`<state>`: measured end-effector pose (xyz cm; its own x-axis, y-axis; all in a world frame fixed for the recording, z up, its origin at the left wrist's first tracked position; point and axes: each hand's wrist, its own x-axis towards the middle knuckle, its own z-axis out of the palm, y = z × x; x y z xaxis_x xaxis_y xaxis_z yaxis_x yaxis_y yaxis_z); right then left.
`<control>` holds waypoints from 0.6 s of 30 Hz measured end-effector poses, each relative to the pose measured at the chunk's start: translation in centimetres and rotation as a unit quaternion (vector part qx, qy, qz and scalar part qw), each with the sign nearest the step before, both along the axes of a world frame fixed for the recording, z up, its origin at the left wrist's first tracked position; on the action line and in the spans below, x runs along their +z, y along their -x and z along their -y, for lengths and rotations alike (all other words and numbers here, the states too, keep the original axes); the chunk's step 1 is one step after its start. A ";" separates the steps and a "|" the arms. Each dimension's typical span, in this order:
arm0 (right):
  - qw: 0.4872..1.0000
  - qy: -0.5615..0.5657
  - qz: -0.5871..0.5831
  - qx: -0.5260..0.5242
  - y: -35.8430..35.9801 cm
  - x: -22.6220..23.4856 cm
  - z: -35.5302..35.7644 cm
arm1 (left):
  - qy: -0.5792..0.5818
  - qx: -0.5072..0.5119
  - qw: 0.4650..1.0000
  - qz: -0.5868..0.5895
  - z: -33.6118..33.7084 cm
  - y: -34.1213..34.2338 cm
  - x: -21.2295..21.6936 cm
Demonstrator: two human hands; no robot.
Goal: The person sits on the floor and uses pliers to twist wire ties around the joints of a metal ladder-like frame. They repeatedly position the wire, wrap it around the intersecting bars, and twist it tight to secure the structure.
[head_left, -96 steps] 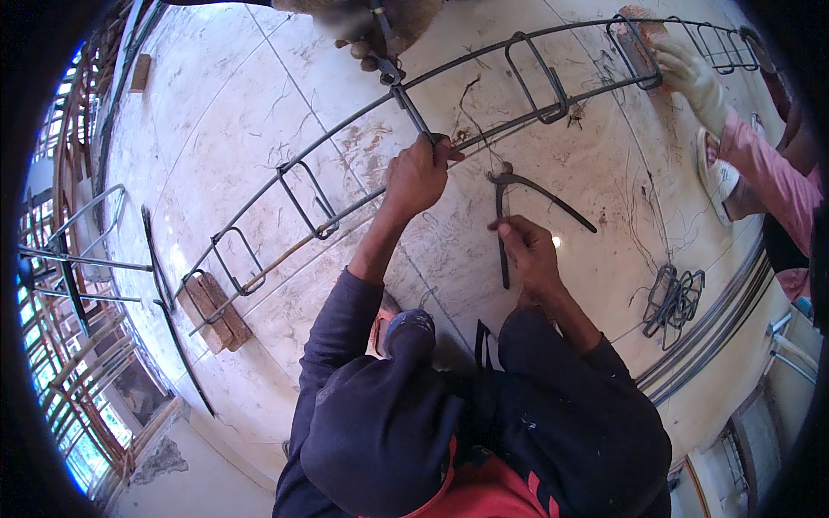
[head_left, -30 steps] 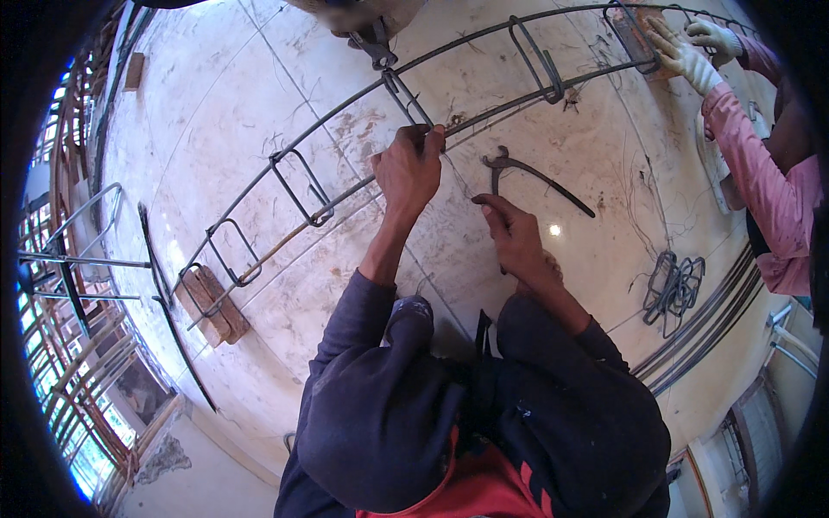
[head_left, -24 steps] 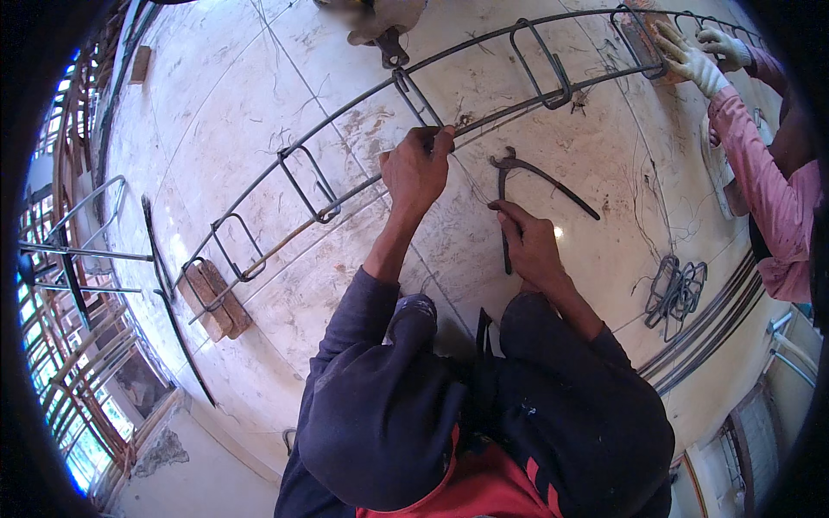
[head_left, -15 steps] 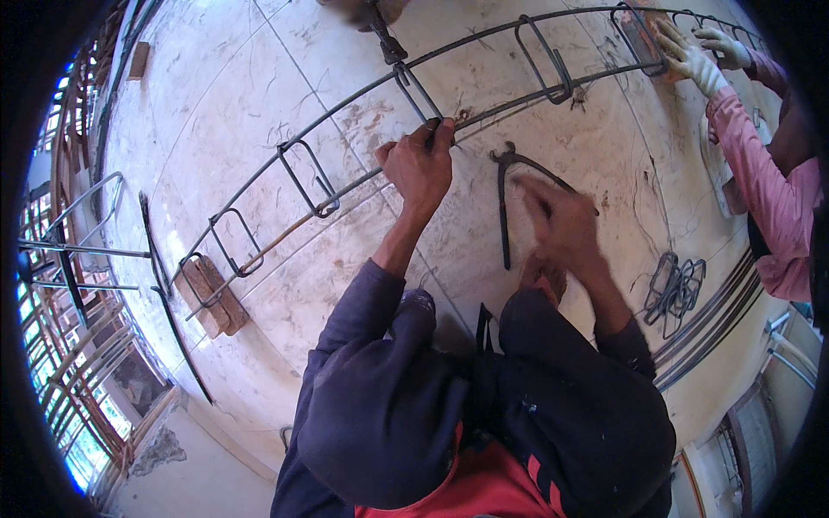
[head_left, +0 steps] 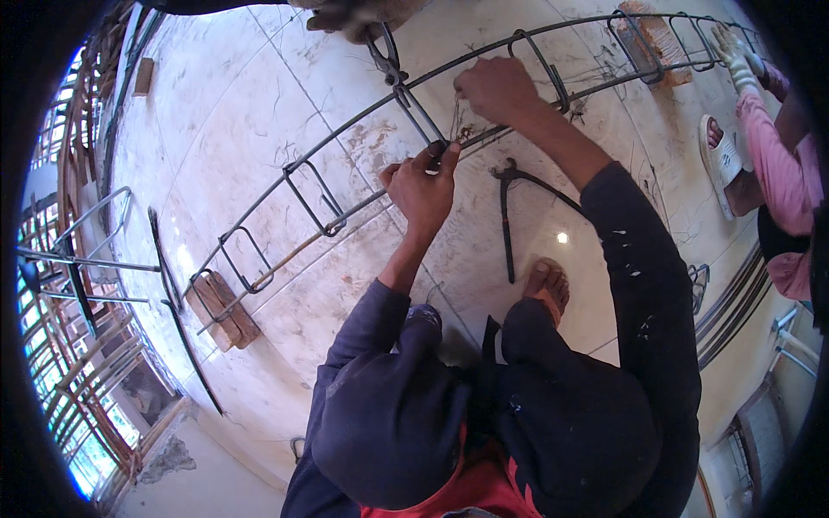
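Note:
A long rebar frame, two dark steel bars [head_left: 358, 130] joined by rectangular stirrups [head_left: 306, 200], runs across the floor. My left hand [head_left: 423, 192] pinches the corner of one stirrup [head_left: 418, 116] where it meets the nearer bar. Over the frame, to the right of that stirrup, is my right hand [head_left: 499, 91], its fingers curled together; anything in them is too small to make out. Beneath them lie thin loose wires [head_left: 466, 132]. Steel pincers [head_left: 506, 220] rest on the floor with their handles spread, between my right forearm and my foot.
Opposite me, another person's hand [head_left: 367, 19] works pincers [head_left: 390, 67] at the farther bar. A pink-sleeved person with white gloves [head_left: 738, 69] touches the frame's right end. Bricks [head_left: 223, 311] prop the frame. Bars [head_left: 730, 315] lie at right; a metal stand [head_left: 82, 259] is at left.
My right hand has moved from above the pincers up and left, across the nearer bar. My left hand keeps its hold. The gloved hands have shifted right along the frame.

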<state>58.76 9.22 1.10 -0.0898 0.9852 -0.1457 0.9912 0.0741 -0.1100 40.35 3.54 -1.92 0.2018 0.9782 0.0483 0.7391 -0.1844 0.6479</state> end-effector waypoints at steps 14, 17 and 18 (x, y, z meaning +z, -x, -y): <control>0.962 -0.170 -0.212 0.015 3.7 -3.6 9.0 | -0.011 0.000 0.999 -0.038 0.3 -0.3 0.3; 0.983 -0.052 -0.176 -0.006 3.9 -2.8 7.8 | -0.035 -0.006 0.999 -0.039 0.3 -0.2 -0.1; 0.987 0.000 -0.162 -0.014 4.0 -2.4 7.5 | -0.039 -0.007 0.999 -0.037 0.4 -0.1 -0.2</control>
